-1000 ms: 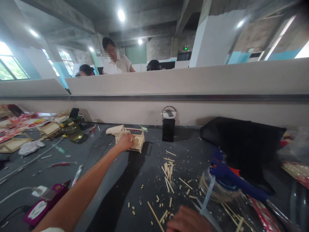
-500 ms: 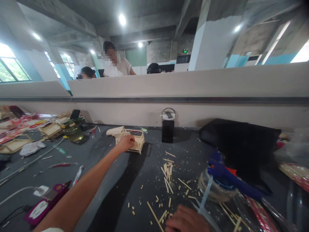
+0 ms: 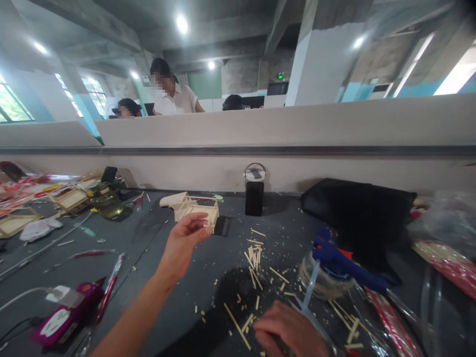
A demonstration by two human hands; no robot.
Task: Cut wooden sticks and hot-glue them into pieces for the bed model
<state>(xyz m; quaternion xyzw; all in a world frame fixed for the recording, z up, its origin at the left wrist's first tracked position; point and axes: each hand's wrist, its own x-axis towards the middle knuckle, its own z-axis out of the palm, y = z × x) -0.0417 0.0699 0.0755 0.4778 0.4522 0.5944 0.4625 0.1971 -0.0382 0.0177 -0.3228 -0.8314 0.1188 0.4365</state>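
Fingers of left hand [image 3: 182,243] narrowly parted by near-right corner of wooden frame [image 3: 199,208] on dark table [image 3: 230,253]; can't tell if pinching. Right hand [image 3: 290,329] curled near sticks [image 3: 254,255], hold unclear. Likely frame-handling step; next move calls for light touch.

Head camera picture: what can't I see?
Head view:
Near side of the wooden frame: partly behind the left hand.
Anything it might pinch: too small to tell.
Wrist of the right hand: cut off by the bottom edge.
Top of the clear tub: partly behind the blue tool.
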